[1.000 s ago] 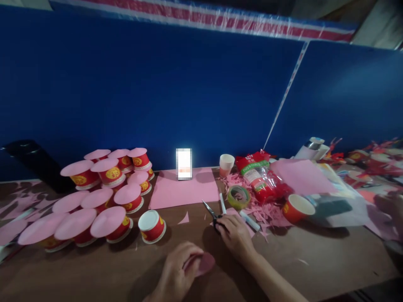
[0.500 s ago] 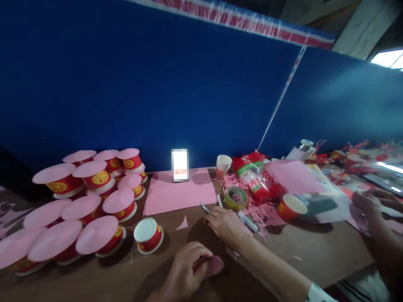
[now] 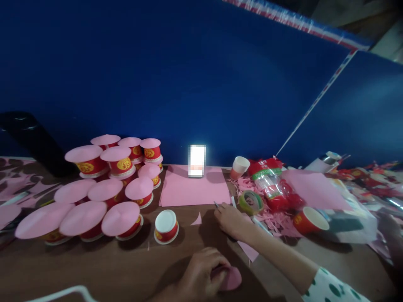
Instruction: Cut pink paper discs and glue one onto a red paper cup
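Near the front of the table, my left hand (image 3: pixel 204 272) is closed on a folded piece of pink paper (image 3: pixel 233 278), whose rounded end sticks out to the right. My right hand (image 3: pixel 231 220) lies palm down just beyond it, fingers curled over a slim grey pointed tool (image 3: pixel 216 204); only its tip shows, so its kind is hidden. A pink paper scrap (image 3: pixel 197 219) lies left of this hand, and pink offcuts (image 3: pixel 248 251) lie under its wrist. An upturned red paper cup (image 3: pixel 166 226) with a white base stands to the left of both hands.
Several upturned red cups with pink paper discs (image 3: pixel 121 219) fill the left. Pink sheets (image 3: pixel 195 188) lie at the back under a bright blurred screen (image 3: pixel 197 161). On the right are a tape roll (image 3: pixel 251 202), a red bag (image 3: pixel 269 184), a lying cup (image 3: pixel 311 221) and shreds.
The view has swung left, so everything sits further right. My left hand keeps the folded pink paper. My right hand's fingers have drawn closer around the grey tool.
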`<state>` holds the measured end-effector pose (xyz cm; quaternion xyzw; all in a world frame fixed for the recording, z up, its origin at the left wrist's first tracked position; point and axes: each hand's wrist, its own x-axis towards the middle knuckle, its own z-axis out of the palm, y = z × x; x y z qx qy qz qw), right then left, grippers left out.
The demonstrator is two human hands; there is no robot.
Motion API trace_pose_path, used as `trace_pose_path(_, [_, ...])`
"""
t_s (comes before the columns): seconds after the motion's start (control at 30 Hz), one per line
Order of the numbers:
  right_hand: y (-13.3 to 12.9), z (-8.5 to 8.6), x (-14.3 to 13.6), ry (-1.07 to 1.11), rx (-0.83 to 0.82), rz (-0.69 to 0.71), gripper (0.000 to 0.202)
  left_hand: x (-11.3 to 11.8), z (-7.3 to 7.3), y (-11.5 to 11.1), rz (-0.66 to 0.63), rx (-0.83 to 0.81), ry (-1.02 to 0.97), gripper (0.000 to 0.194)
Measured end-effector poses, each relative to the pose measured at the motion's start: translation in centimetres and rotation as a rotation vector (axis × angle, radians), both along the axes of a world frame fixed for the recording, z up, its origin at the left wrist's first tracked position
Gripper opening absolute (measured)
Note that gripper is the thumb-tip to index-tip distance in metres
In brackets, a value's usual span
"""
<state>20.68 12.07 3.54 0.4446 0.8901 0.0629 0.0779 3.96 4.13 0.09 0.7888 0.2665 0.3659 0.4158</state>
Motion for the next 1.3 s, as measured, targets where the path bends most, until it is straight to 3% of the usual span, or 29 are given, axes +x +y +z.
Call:
trace_pose_path(0.37, [0.7,2.3,-5.1,0.142,-0.071,0.042,0.011,-0.1,0.1,-0.2,-0.003,0.031,0.006,0.021])
trace_pose_path(0.67, [0.4,1.5,-6.3,0.068,-0.146,0.040,0.013,-0.1,0.2,-0.1,-0.021,0.027,0.020,0.019])
trace_pose_path(0.77, [0.4,2.0,-5.3,0.110,-0.154,-0.023,0.013,-0.1,0.2,-0.1,-0.016,0.048,0.033,0.020])
trace_pose_path(0.97, [0.6,3.6,0.5,0.302,-0.109,-0.290,0.017,-0.2,-0.3,-0.2,-0.047,0.046,0.053,0.024])
trace_pose_path(1.1, [-0.4,3.0,2.1,0.329,-0.189,-0.273,0.021,-0.1,-0.7,-0.2,-0.060,0.038,0.070,0.023])
trace_pose_path(1.3, [-1.8,1.9,1.2,0.350,-0.223,-0.249,0.025,-0.2,-0.3,-0.1,-0.060,0.043,0.079,0.019])
